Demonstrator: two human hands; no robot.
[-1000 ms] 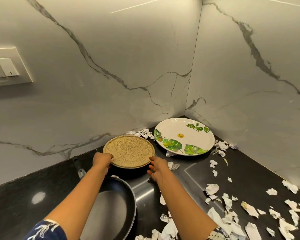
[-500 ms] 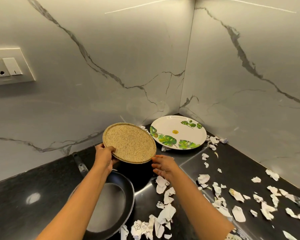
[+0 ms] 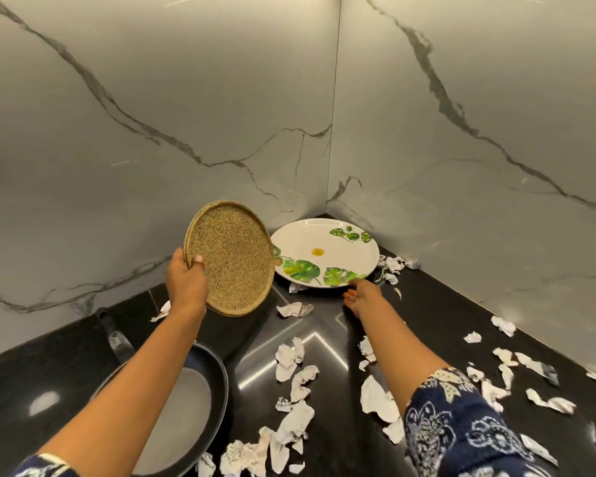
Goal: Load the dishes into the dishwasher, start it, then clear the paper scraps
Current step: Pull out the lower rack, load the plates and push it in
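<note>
Sleeves first: we see a dark blue patterned right sleeve (image 3: 461,425) at the bottom edge, and a bit of the left sleeve (image 3: 38,466) in the corner. Torn white paper scraps (image 3: 295,421) are scattered over the black countertop (image 3: 14,390), mostly in the middle and to the right, and none are in either hand. We see a dark frying pan (image 3: 221,373) sitting on the counter under the left forearm. It has a grey inside, and its handle (image 3: 112,333) points back towards the wall.

Further out, the left hand (image 3: 186,287) grips a round speckled tan plate (image 3: 234,266) by its left rim, thumb on the face and fingers behind. That plate is off the counter, tilted up steeply, with its face towards us. Its right edge overlaps the white plate in our view.

The right hand (image 3: 363,297) is stretched forward with the fingers straight and apart, holding nothing. Its fingertips are at the near rim of the white leaf-print plate (image 3: 320,235), but we cannot tell if they touch it.

The white plate lies flat in the back corner of the counter, with green leaves printed on it and a small yellow sticker (image 3: 318,252) near the centre. A few more scraps lie just beside it on the right. We see grey-veined marble walls (image 3: 152,98) meeting behind it.
</note>
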